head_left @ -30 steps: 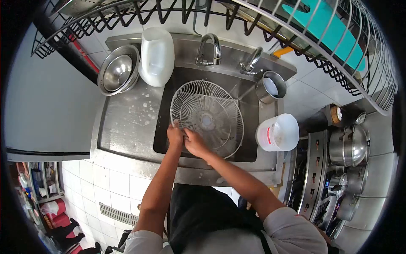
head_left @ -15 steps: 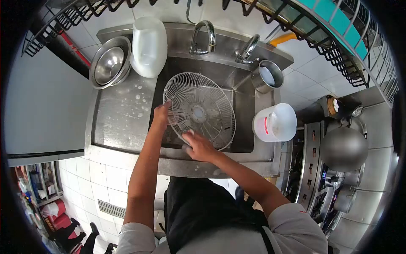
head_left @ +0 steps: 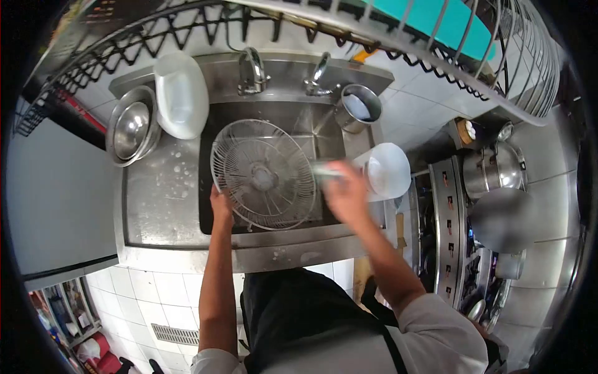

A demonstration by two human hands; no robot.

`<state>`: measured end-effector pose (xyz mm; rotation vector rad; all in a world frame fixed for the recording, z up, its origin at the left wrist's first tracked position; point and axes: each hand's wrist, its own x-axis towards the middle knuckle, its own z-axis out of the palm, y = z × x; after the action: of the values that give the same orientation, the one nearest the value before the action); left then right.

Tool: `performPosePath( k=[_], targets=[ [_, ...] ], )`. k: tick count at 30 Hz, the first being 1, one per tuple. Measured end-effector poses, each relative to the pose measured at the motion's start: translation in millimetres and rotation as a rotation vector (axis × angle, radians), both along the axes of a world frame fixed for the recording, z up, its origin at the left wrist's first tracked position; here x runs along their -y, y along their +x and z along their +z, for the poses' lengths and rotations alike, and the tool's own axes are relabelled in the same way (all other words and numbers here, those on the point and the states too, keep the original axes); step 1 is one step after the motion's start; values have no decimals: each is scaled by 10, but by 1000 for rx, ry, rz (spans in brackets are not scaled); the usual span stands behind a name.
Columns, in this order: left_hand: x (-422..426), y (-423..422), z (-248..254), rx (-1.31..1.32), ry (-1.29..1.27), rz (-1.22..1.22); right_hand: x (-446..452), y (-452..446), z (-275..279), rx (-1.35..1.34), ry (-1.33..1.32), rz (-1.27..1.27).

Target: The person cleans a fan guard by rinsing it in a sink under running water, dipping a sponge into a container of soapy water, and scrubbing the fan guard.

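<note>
A round wire fan guard [head_left: 265,177] rests tilted in the steel sink [head_left: 327,144]. My left hand [head_left: 221,207] is closed on the guard's lower left rim. Off the right rim, my right hand [head_left: 346,192] is smeared by motion. Its fingers are closed around a small pale thing [head_left: 325,169], too blurred to name. Just behind that hand, on the sink's right edge, stands a white plastic container [head_left: 387,171].
Two taps [head_left: 252,71] rise at the back. A steel pot [head_left: 358,109] stands at the back right corner. Nested steel bowls [head_left: 132,128] and a white tub [head_left: 180,96] stand left on the wet drainboard [head_left: 159,202]. A wire rack [head_left: 398,43] hangs overhead.
My right hand has moved from the guard's lower rim to beyond its right side. My left hand has slid lower on the left rim. The camera view has shifted.
</note>
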<state>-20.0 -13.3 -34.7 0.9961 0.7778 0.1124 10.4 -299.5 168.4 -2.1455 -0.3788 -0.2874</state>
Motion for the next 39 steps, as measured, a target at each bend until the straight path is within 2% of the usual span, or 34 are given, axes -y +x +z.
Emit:
performPosePath(
  k=[1,2,3,4,6,9,11,12,13,14,15,16,18,19,20,21,22,23,24,25,26,27,28,29,30,31,32,34,35,36,38,39],
  targets=[
    [-5,13,-90,-23,1,-16,305,26,236,-34,25,-108],
    [-47,0,-148,-48,3,-20,505,47,601,-142,-102,-269],
    [-76,6,-125,-31,14,-19,894,187,444,-1,-72,-295],
    [-62,34,-89,-16,23,-18,1243,369,357,-146,-166,-341],
    [-17,-31,-152,-27,-3,-11,1543,609,183,-253,-476,-312],
    [-55,57,-360,-10,-58,1,1637,889,-221,-437,-1023,80],
    [-88,12,-449,29,-43,-26,1790,966,-608,-437,-1103,353],
    [-44,-41,-374,67,-118,-29,2206,1078,-1154,-351,-1071,384],
    [-57,-19,-828,127,-147,-87,2526,1209,-1526,-339,-943,449],
    [-15,-132,-418,149,-47,-160,2418,1132,-1442,-568,-692,257],
    [8,-62,-453,-9,54,-209,2644,1356,-1671,-435,-850,383],
    [89,-145,-358,113,140,-146,2886,1585,-1909,-276,-991,495],
    [127,4,-644,24,25,-83,1787,1126,-606,-400,-815,416],
    [172,17,-677,32,73,-68,2006,1224,-728,-588,-450,257],
    [195,62,-824,61,129,6,2308,1399,-865,-208,-749,225],
    [235,136,-1023,96,177,59,2365,1458,-781,-381,-461,200],
    [266,208,-1269,137,212,85,2468,1504,-743,-380,-289,311],
    [151,95,-1472,293,845,-188,2263,1321,-309,-379,-132,384],
    [186,-99,-860,236,464,-190,2100,1073,-121,-419,-5,198],
    [255,-186,-719,287,437,-85,1920,895,5,-280,-38,177],
    [196,-149,-863,317,117,-122,1530,640,209,-346,185,217],
    [149,-103,-1046,301,-195,-130,1223,508,268,-395,168,199],
    [200,-203,-569,239,-267,-30,956,435,143,-312,40,241],
    [138,-221,-711,342,-389,-64,539,277,180,-433,62,289],
    [164,-326,-368,408,-351,-56,225,215,-61,-487,196,413],
    [160,-277,-178,447,-324,-145,-11,227,-314,-483,65,453],
    [166,-240,-66,345,-358,-99,-259,265,-483,-394,-19,564],
    [182,-208,121,126,-409,14,-630,360,-925,-183,-252,627],
    [212,-267,301,234,-403,-27,-770,428,-1474,-227,-243,631],
    [224,-269,391,201,-411,-2,-879,454,-1873,-271,-234,636],
    [233,-233,449,132,-434,44,-1019,268,-1937,-267,-359,557],
    [198,-193,377,182,-423,34,-1087,183,-1932,-260,-425,519]
  ],
)
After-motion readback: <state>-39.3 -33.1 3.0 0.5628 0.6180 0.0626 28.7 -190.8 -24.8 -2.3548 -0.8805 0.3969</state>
